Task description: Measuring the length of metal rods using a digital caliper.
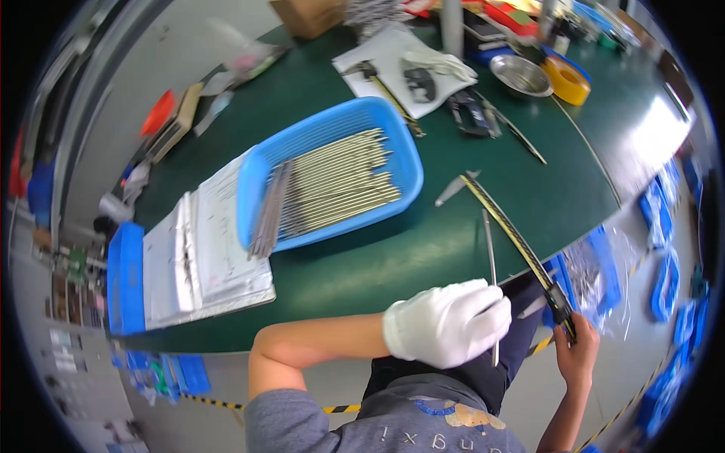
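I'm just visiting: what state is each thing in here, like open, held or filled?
Left hand, white-gloved, closed on a thin rod
Thin rod, held
Right hand, bare, gripping the long caliper
Long caliper, slid wide open
Blue basket, partly filled with rods
Binder, lying open
Metal bowl, upright

PASS: green tabletop (445, 249) between blue basket (410, 162) and thin rod (489, 241) | BLOCK: open binder (226, 234) left, held caliper (513, 237) right

Workshop around me: green-topped workbench (340, 283); my long caliper (516, 238); blue basket (406, 160) of metal rods (340, 181); black-and-yellow floor tape (342, 409).
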`<control>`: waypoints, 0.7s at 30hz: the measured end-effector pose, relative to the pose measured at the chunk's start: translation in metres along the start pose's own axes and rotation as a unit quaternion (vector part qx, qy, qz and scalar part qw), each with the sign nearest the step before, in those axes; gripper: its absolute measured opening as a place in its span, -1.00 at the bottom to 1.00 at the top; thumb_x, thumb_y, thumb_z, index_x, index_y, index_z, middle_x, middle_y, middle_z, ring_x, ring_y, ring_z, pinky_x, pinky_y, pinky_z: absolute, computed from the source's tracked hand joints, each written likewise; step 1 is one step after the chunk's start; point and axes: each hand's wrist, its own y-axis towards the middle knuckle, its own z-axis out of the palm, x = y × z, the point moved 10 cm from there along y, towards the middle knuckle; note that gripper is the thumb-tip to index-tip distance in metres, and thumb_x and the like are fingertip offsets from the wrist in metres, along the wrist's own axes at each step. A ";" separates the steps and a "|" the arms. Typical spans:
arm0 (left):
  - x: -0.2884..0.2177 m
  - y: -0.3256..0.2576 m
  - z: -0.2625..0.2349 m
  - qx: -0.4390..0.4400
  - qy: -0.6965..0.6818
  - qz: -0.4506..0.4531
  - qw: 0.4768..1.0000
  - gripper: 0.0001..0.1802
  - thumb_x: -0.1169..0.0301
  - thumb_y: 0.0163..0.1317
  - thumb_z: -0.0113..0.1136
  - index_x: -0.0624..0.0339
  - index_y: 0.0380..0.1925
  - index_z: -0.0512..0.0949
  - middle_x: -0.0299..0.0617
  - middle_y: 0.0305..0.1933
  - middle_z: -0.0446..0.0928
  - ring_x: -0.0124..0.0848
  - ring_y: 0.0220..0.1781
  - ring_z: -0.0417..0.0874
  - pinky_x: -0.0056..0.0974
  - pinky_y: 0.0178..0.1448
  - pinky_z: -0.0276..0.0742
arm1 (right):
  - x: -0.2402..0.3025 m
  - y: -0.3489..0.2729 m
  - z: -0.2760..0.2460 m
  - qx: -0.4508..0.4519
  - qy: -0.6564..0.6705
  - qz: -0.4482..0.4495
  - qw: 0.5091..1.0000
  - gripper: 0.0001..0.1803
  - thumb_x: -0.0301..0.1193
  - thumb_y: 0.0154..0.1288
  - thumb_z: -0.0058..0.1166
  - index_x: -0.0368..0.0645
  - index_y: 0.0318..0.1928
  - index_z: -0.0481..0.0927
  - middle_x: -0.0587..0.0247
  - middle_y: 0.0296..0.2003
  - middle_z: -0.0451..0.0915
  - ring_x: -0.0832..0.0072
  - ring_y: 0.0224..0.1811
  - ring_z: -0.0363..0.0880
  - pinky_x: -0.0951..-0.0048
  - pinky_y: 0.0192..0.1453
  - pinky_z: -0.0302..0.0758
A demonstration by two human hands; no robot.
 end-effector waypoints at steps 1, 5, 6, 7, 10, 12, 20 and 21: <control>0.005 -0.003 -0.024 -0.014 -0.012 -0.052 0.998 -0.76 0.43 -0.14 0.24 0.18 -0.36 0.59 -0.11 -0.26 0.54 -0.23 -0.31 0.62 -0.34 -0.32 0.60 | -0.002 0.002 0.001 0.002 0.006 0.021 1.000 -0.69 -0.56 0.01 0.20 -0.34 -0.19 0.48 0.05 -0.49 0.48 0.31 -0.55 0.43 0.39 -0.44 0.35; 0.048 -0.024 -0.098 0.115 0.106 -0.226 0.961 -0.83 0.40 -0.02 0.06 -0.03 -0.41 0.60 -0.28 -0.30 0.58 -0.31 -0.38 0.61 -0.39 -0.48 0.48 | -0.008 0.002 0.001 0.007 0.003 0.054 0.999 -0.72 -0.54 0.04 0.17 -0.36 -0.20 0.47 0.05 -0.52 0.42 0.27 -0.52 0.36 0.35 -0.42 0.30; 0.066 -0.053 -0.121 -0.006 0.044 -0.258 0.965 -0.79 0.52 -0.05 0.09 0.01 -0.39 0.61 -0.21 -0.27 0.61 -0.25 -0.37 0.64 -0.34 -0.42 0.52 | -0.006 0.003 0.000 0.001 0.007 0.047 0.999 -0.72 -0.54 0.04 0.17 -0.36 -0.20 0.47 0.05 -0.52 0.42 0.27 -0.52 0.36 0.35 -0.42 0.30; 0.059 -0.054 -0.136 0.012 0.271 -0.116 0.955 -0.64 0.53 -0.13 0.15 0.03 -0.23 0.61 -0.17 -0.12 0.59 -0.29 -0.28 0.68 -0.34 -0.37 0.60 | -0.006 0.005 0.000 -0.001 0.006 0.046 0.999 -0.72 -0.54 0.04 0.17 -0.36 -0.20 0.47 0.05 -0.52 0.42 0.27 -0.52 0.36 0.35 -0.42 0.30; 0.098 -0.089 -0.168 -0.014 0.318 -0.159 0.934 -0.68 0.69 -0.16 0.11 0.07 -0.39 0.63 -0.22 -0.28 0.63 -0.30 -0.37 0.66 -0.31 -0.36 0.59 | -0.003 0.008 -0.001 -0.005 0.000 0.023 1.000 -0.71 -0.53 0.03 0.18 -0.35 -0.20 0.48 0.05 -0.52 0.42 0.27 -0.52 0.36 0.35 -0.41 0.30; 0.119 -0.107 -0.167 0.052 0.304 -0.207 0.928 -0.69 0.69 -0.13 0.10 0.05 -0.41 0.63 -0.28 -0.24 0.62 -0.28 -0.33 0.66 -0.33 -0.29 0.59 | -0.004 0.010 0.000 -0.006 0.000 0.021 1.000 -0.70 -0.52 0.03 0.18 -0.35 -0.20 0.48 0.06 -0.53 0.42 0.28 -0.52 0.37 0.35 -0.40 0.30; 0.156 -0.154 -0.171 0.167 0.173 -0.391 0.888 -0.75 0.63 -0.01 -0.01 0.17 -0.41 0.64 -0.16 -0.18 0.60 -0.17 -0.11 0.59 -0.22 0.04 0.49 | -0.005 0.008 -0.001 -0.008 -0.019 0.013 1.000 -0.71 -0.56 0.02 0.21 -0.34 -0.21 0.48 0.09 -0.51 0.47 0.38 -0.57 0.41 0.42 -0.43 0.36; 0.164 -0.162 -0.173 0.178 0.143 -0.440 0.869 -0.75 0.63 0.00 -0.03 0.20 -0.41 0.64 -0.12 -0.17 0.60 -0.14 -0.09 0.58 -0.21 0.07 0.48 | -0.004 0.008 -0.001 -0.006 -0.020 0.013 1.000 -0.71 -0.56 0.02 0.21 -0.34 -0.22 0.48 0.10 -0.52 0.46 0.39 -0.57 0.40 0.43 -0.43 0.36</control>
